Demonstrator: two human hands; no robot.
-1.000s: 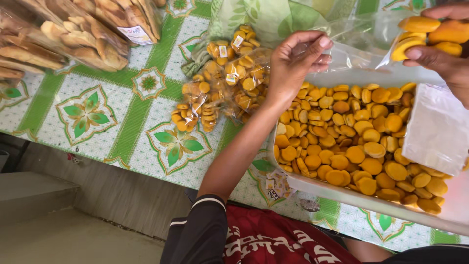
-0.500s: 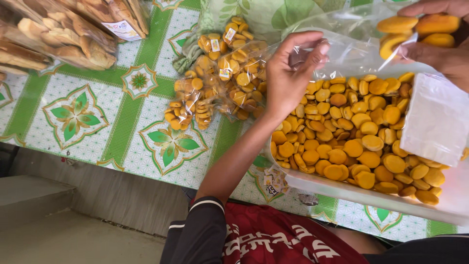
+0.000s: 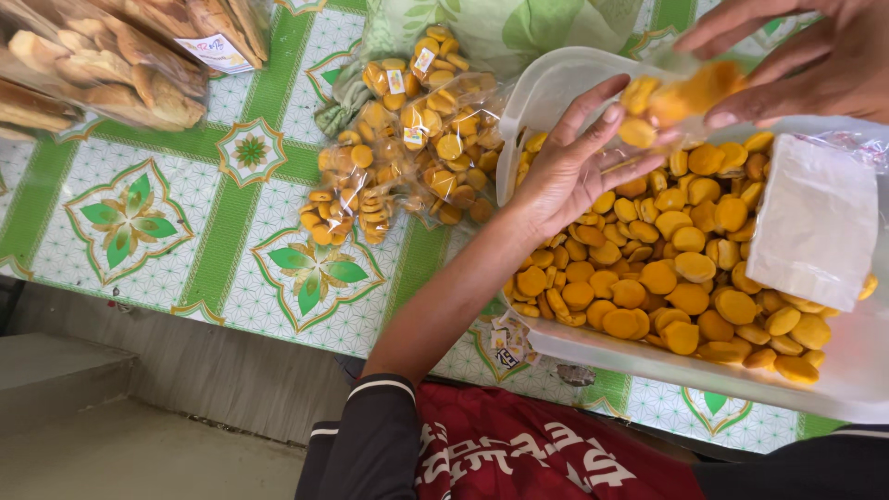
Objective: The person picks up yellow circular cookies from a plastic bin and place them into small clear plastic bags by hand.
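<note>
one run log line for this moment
left hand: at small clear bag | right hand: holding bag of yellow cookies | tub: cookies, white packet | table: filled bags

two bare hands, no gloves, rings or watch visible. left hand (image 3: 565,171) on a bare forearm; dark short sleeve (image 3: 366,440) ends above the elbow, two thin white stripes at the cuff. red shirt (image 3: 537,454) front with white printed lettering. right hand (image 3: 815,56) only partly in frame, a strip of dark sleeve at the lower right edge.

Left hand (image 3: 569,171) now at bag (image 3: 681,93).
</note>
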